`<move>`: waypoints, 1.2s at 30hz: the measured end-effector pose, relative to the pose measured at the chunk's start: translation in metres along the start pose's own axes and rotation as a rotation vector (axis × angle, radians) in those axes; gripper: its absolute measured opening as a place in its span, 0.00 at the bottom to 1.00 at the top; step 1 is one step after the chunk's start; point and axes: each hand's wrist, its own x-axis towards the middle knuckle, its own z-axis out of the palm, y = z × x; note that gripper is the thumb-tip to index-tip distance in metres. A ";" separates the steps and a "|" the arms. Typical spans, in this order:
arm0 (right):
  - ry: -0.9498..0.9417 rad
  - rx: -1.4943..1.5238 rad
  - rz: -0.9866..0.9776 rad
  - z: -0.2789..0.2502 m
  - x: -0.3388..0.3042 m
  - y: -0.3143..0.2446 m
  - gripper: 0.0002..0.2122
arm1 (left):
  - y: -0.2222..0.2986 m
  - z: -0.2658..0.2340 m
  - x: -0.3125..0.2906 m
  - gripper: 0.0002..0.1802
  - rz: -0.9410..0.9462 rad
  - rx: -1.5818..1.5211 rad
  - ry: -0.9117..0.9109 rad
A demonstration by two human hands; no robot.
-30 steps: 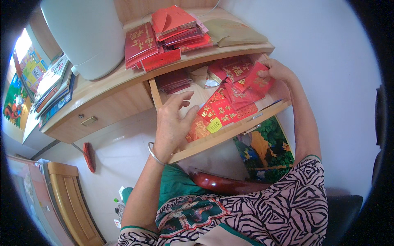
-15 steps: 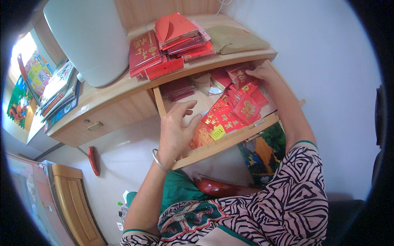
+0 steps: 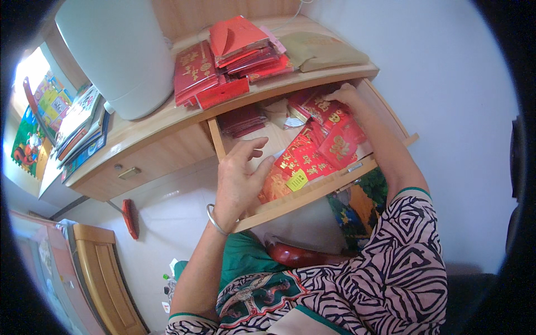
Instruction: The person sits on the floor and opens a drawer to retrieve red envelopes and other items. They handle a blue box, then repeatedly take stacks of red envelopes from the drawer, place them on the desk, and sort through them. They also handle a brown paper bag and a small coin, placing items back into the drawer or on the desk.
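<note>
Wooden drawer (image 3: pixel 304 196) is pulled out; the left hand (image 3: pixel 240 173) is over its left side, empty, fingers parted. Red envelopes (image 3: pixel 338 146) overlap inside; the right hand (image 3: pixel 345 96) is at the rear ones, its grip I cannot tell. Gentle pinching by the edge should keep corners unbent.

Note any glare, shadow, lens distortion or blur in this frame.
Head view: the bright patch at far left is blown out to white; head view: the desk edge and drawer front bow, and the corners fall to black; head view: shade deepens toward the drawer's back, so the right hand's contact is hard to read; head view: the left hand keeps a fairly clear outline.
</note>
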 end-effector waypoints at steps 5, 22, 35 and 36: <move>-0.114 0.449 -0.012 0.008 0.001 0.004 0.27 | -0.001 0.001 -0.001 0.18 0.014 -0.015 0.011; -0.103 0.101 -0.489 -0.058 -0.159 -0.052 0.13 | -0.005 0.001 0.002 0.26 0.095 0.036 0.084; -0.417 -0.203 -0.587 -0.052 -0.103 -0.062 0.28 | -0.012 -0.004 -0.006 0.12 -0.148 -0.548 0.234; -0.370 -0.297 -0.607 -0.043 -0.087 -0.056 0.31 | -0.011 -0.005 -0.005 0.12 -0.158 -0.530 0.241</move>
